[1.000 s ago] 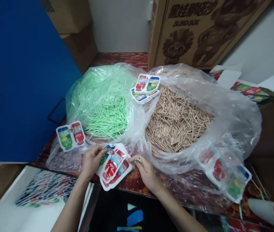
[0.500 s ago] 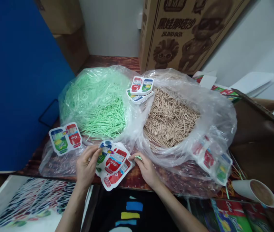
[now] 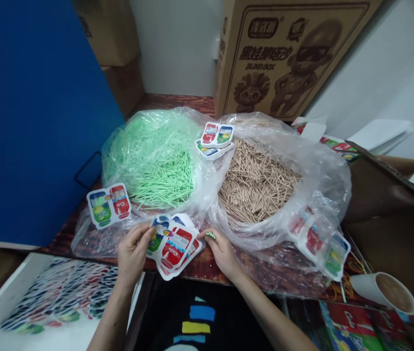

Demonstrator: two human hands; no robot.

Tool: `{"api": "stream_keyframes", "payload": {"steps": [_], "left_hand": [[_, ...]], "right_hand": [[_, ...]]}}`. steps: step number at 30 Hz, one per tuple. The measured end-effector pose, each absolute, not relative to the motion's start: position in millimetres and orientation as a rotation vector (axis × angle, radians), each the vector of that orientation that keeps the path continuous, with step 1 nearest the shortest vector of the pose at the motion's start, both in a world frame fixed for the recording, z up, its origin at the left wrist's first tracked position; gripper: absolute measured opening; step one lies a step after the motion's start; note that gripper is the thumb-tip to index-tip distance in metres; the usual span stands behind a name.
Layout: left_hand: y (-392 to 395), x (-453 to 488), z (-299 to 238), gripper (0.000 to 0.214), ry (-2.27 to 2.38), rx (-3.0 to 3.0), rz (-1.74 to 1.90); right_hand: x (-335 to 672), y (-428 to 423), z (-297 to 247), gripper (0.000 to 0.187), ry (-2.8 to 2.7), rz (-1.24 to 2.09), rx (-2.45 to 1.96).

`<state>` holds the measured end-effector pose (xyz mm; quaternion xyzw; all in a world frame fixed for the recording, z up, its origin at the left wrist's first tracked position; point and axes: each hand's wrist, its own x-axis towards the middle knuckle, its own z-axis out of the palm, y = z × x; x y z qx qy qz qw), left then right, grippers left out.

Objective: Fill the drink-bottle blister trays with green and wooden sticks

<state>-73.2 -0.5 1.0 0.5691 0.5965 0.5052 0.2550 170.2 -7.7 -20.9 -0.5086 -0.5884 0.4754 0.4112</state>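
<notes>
A small stack of printed blister packs (image 3: pixel 175 244) with red and green bottle pictures lies at the table's front edge. My left hand (image 3: pixel 133 252) pinches the stack's left side, fingers closed on it. My right hand (image 3: pixel 220 248) rests at the stack's right edge, fingers curled, with a few short green sticks (image 3: pixel 210 235) pinched at the fingertips. Behind the hands stand a clear bag of green sticks (image 3: pixel 156 161) and a clear bag of tan wooden sticks (image 3: pixel 258 183).
One blister pack (image 3: pixel 109 204) lies on the left bag's front; more packs (image 3: pixel 216 139) sit between the bags and more show through the plastic at the right (image 3: pixel 320 241). A printed carton (image 3: pixel 283 53) stands behind. A paper cup (image 3: pixel 385 292) lies at the lower right, a blue panel (image 3: pixel 35 117) at left.
The view shifted a little and dipped back. Both hands stay at the stack, and the left fingers have adjusted slightly on its left edge.
</notes>
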Motion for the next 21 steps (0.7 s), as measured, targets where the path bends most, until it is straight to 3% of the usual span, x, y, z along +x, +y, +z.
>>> {"api": "stream_keyframes", "payload": {"steps": [21], "left_hand": [[7,-64,-1,0.016,1.568,1.580,1.239]], "right_hand": [[170,-4,-25,0.018,-1.485,1.202,-1.288]]}}
